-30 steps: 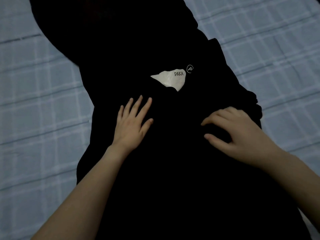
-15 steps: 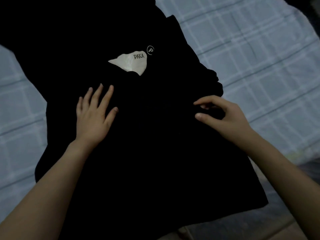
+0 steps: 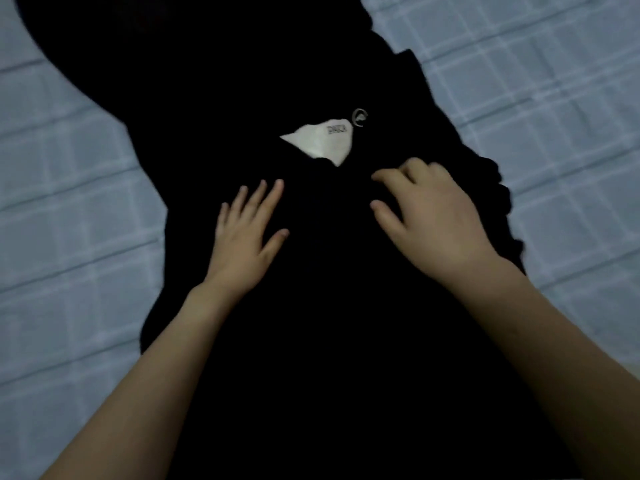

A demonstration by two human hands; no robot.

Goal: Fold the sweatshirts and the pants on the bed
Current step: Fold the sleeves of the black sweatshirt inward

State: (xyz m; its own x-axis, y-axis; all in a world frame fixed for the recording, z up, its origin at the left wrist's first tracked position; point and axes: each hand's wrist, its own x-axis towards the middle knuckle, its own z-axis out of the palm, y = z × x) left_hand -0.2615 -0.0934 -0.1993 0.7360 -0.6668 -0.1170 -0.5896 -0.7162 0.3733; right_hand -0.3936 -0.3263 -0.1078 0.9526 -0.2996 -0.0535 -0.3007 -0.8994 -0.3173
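Plaid bed (image 3: 554,81): black garment (image 3: 311,341) under left hand (image 3: 242,244), right hand (image 3: 436,223).

The 1 head-worn camera looks forward and steeply down, close over the black garment (image 3: 311,341) on the bed (image 3: 536,81).

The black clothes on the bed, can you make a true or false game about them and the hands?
1. The left hand lies flat on the black garment, fingers straight. True.
2. The white label is hidden under the left hand. False: it shows beyond the fingertips.
3. The sheet is plain red. False: it is pale blue with checks.
4. The right hand has bent fingers on the black garment. True.
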